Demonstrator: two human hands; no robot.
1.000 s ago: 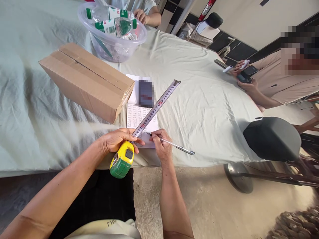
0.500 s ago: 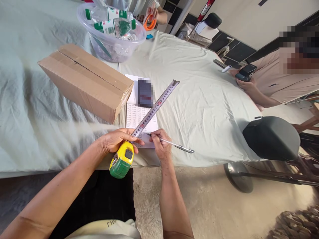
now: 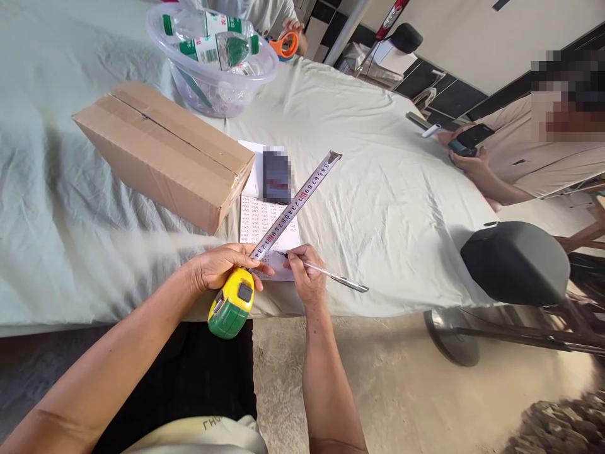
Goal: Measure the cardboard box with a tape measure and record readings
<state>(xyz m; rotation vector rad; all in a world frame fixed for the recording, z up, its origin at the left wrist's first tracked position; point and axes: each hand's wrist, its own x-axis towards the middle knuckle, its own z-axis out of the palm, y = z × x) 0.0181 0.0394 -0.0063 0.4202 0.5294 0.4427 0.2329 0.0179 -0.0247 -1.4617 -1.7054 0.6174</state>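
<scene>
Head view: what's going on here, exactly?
A person's left hand holds a tape measure, its blade extended across an open notebook with rows of handwriting. The right hand grips a pen, its tip at the page; whether it touches is unclear. Beyond the notebook, to the left, are a cardboard box and a tub of plastic bottles.

Tub (image 3: 231,104) of green-capped bottles (image 3: 208,52) across from you
Beside it you see an orange ring (image 3: 275,46), perhaps a tape roll; to your right, a black rounded object (image 3: 517,263).
</scene>
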